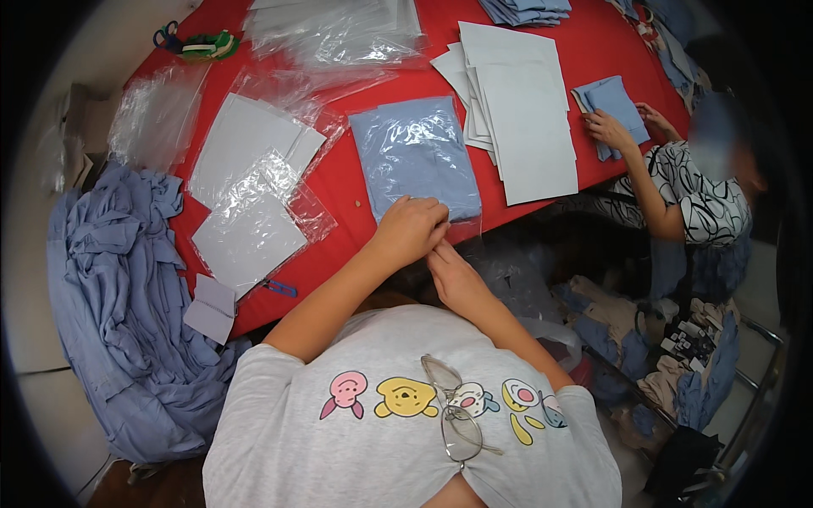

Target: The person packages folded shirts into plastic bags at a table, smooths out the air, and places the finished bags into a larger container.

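Observation:
A folded blue garment (415, 148) lies flat inside a clear plastic bag (471, 217) on the red-covered table. At the bag's near edge, my left hand (413, 227) is closed, its knuckles up and its fingers curled over the edge. My right hand (455, 275) is just below, its fingers together and their tips meeting the left fingers at the table's edge. What the right fingertips pinch, if anything, is hidden. Left of the bag lie white cardboard sheets (246, 140), partly under clear plastic bags.
White boards (525, 118) are stacked right of the bagged garment. A co-worker (711, 199) handles a folded blue piece (614, 106) at the right. Clear bags (334, 30) lie at the back near a green tape dispenser (209, 46). Blue fabric (135, 313) is heaped on the left.

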Available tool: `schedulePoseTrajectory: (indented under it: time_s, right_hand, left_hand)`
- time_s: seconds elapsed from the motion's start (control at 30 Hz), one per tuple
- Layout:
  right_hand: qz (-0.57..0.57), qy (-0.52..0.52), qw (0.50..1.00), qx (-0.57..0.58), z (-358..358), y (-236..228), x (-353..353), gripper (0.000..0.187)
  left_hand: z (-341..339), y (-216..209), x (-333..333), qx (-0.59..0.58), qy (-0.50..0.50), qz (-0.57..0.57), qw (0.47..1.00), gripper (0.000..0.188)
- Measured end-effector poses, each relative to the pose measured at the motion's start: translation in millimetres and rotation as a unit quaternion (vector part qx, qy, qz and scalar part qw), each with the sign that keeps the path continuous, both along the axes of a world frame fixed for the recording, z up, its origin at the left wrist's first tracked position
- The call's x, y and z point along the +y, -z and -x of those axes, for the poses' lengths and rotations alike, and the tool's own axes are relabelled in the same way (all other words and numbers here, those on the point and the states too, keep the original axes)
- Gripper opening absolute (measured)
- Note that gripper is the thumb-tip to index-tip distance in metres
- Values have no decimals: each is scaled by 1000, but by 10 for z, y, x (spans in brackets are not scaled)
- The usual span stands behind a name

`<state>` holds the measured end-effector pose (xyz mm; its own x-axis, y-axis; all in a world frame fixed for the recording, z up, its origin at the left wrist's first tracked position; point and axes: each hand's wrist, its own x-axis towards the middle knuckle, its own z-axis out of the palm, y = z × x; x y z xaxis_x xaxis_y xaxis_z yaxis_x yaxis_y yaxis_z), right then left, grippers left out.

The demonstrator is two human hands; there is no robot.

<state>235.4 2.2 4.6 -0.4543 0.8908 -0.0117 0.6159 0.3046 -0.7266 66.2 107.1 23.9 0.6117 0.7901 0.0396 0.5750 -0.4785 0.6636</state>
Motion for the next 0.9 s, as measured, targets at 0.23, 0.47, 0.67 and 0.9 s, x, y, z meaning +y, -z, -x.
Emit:
schedulePoseTrajectory:
  time_s: [0.23, 0.47, 0.67, 0.9]
  right_hand:
    - [-221, 116, 945, -209, 335, 1036, 1146, 72]
    - [-157, 202, 924, -284, 219, 970, 1461, 97]
    - [-158, 220, 948, -166, 176, 857, 1403, 127]
    - [-154, 257, 944, -142, 186, 795, 1321, 118]
  left_hand:
    - [55, -135, 34, -8, 127, -51, 991, 14]
    - [29, -56, 347, -47, 87, -21, 995, 27]
    - [32, 581, 1198, 75, -24, -191, 979, 58]
    - [49, 756, 1265, 75, 6, -197, 978, 57]
